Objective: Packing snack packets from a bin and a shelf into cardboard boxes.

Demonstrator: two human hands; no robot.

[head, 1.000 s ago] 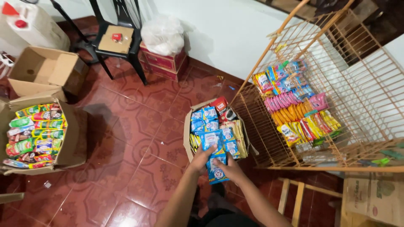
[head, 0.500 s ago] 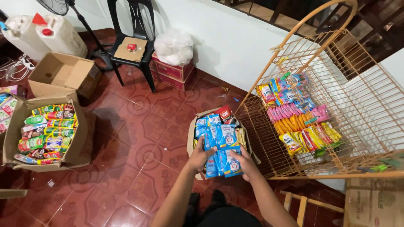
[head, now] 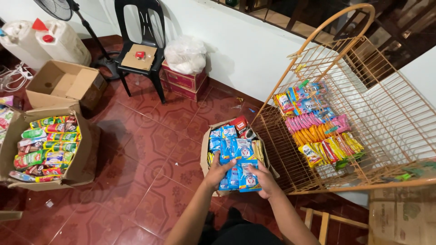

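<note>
My left hand (head: 217,173) and my right hand (head: 262,179) together grip a bundle of blue sachet packets (head: 239,177) just above the near end of an open cardboard box (head: 205,152). The box stands on the red tiled floor and holds more blue packets (head: 229,144), plus a red packet at its far end. To the right leans an orange wire rack (head: 363,113) with rows of coloured sachets (head: 318,131) on its lower shelf.
On the left, a cardboard box (head: 84,159) is filled with green and mixed packets; an empty box (head: 63,84) sits behind it. A black chair (head: 141,50), white plastic bag (head: 185,53), fan stand and white jugs (head: 45,41) line the back wall.
The view has shifted so the boxes sit closer. My hands have lifted the blue packet bundle slightly and hold it over the box's near end.
</note>
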